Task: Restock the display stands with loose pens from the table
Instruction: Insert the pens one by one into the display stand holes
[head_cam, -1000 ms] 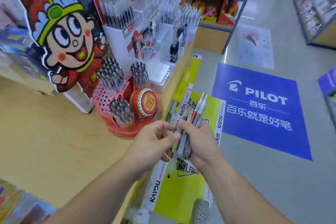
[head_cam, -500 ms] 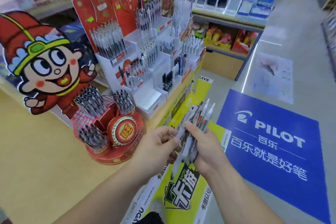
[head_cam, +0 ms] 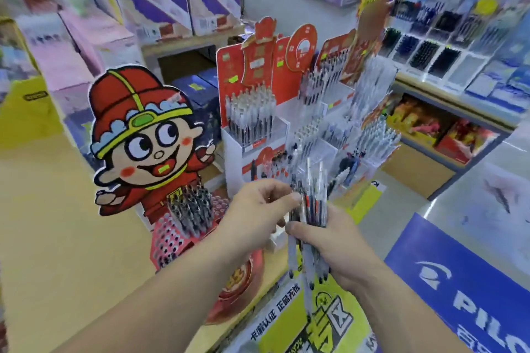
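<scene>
Pens (head_cam: 312,206) are gripped as an upright bundle in the right hand (head_cam: 341,246), thumb laid across the front. The left hand (head_cam: 258,209) is curled in right beside it, fingertips pinched on the bundle's upper left side. Which single pen is caught can't be told, too much blur. Both hands are held over the right edge of the tabletop (head_cam: 57,238), so the bundle is up in the air, not lying on the table. Directly behind the left hand, a round red stand (head_cam: 172,241) is parked at that right edge, its holes partly filled with dark pens. A cartoon cutout (head_cam: 137,137) in a red hat is stood up behind it, further in from the edge. Toward the far right corner a white tiered stand (head_cam: 233,146) is set, loaded with rows of pens under red header cards. Down the table's side a yellow banner (head_cam: 275,332) is hung, and a blue sticker (head_cam: 473,289) is stuck on the floor to the right.
</scene>
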`<state>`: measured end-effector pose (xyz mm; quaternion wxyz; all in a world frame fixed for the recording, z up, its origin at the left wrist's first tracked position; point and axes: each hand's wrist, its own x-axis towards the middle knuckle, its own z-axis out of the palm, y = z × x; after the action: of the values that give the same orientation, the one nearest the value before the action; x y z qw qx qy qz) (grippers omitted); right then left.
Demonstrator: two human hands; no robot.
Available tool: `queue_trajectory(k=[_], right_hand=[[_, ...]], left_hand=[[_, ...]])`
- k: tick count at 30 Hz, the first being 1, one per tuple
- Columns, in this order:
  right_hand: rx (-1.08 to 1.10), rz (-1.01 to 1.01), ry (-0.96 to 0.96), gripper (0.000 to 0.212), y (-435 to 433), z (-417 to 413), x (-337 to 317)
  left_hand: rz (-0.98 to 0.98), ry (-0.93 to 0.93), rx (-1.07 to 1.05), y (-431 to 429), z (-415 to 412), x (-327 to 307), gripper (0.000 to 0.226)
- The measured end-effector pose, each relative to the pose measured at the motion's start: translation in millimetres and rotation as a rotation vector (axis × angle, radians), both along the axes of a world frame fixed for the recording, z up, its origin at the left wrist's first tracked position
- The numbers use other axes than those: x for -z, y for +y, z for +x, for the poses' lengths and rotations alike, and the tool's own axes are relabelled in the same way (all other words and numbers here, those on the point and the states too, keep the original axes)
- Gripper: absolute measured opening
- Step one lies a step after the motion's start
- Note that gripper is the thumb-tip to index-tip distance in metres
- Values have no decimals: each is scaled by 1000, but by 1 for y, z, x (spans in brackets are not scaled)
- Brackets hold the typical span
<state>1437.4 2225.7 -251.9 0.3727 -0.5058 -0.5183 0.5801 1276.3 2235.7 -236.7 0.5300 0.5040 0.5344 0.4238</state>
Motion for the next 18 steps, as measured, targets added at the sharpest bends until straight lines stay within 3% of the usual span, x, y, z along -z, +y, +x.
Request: queue_trajectory(k=[4, 7, 11, 13, 16, 18], right_hand=[[-201, 3, -41, 12, 37, -27, 6], [-340, -107, 16, 14, 62, -47, 8], [-405, -181, 65, 58, 93, -77, 16], [-399, -167, 72, 50, 110, -88, 20], [-468, -163, 57, 19, 138, -98, 24], [-464, -135, 67, 13, 153, -102, 24]], left_hand=[[-5, -76, -142, 9, -31, 7, 29], [-12, -118, -278, 9, -57, 9, 30], [40, -95, -519, -1, -84, 5, 24], [79, -33, -659, -6, -95, 1, 17], [126, 109, -847, -15, -109, -6, 10], [140, 170, -965, -20, -114, -10, 11]])
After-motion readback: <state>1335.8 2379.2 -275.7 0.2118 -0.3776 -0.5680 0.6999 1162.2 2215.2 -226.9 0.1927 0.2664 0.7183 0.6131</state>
